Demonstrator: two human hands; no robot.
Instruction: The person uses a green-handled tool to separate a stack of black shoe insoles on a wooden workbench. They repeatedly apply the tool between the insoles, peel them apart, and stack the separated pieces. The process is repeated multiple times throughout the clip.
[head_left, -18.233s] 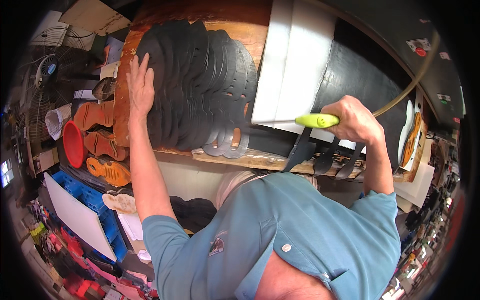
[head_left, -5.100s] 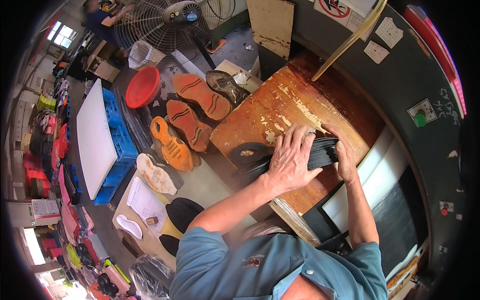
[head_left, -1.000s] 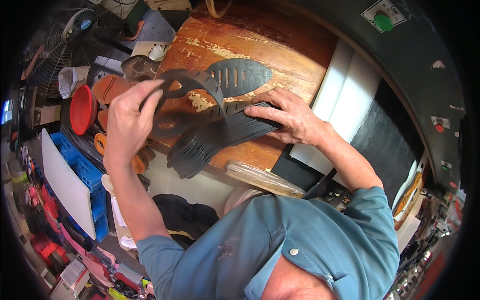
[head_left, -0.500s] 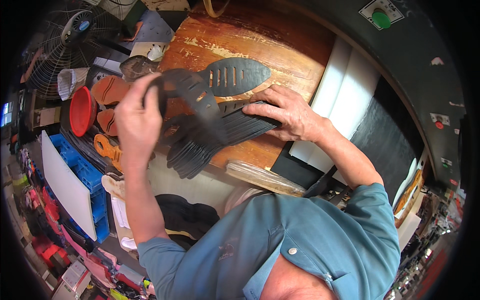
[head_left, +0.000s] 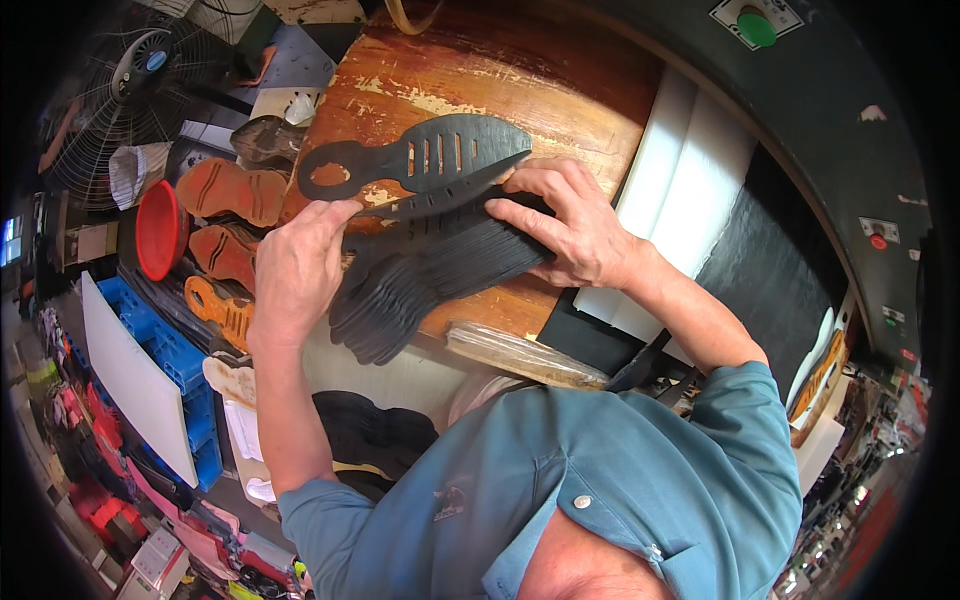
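Note:
My right hand [head_left: 575, 222] is closed round the right end of a thick stack of black sole-shaped pieces [head_left: 430, 280], which fans out toward the lower left. Between the fingertips of my left hand [head_left: 298, 262], the left end of one slotted black sole piece [head_left: 440, 202] is pinched. That piece is seen nearly edge-on along the stack's far side, its pointed end by my right fingers. Just beyond it, another black sole piece [head_left: 435, 158] lies flat on the wooden table [head_left: 560, 95], showing its row of slots and its ring-shaped end.
Left of the table are reddish-brown sole shapes [head_left: 232, 190], a red bowl [head_left: 160, 230], an orange slotted piece [head_left: 215, 305], a blue crate [head_left: 150, 330] and a fan [head_left: 140, 75]. White boards [head_left: 680, 190] and a dark machine with a green button [head_left: 757, 28] stand right.
The piece in my left hand was bent up and blurred; it now lies straighter along the stack. My left hand has come lower. The flat piece's ring end is now uncovered.

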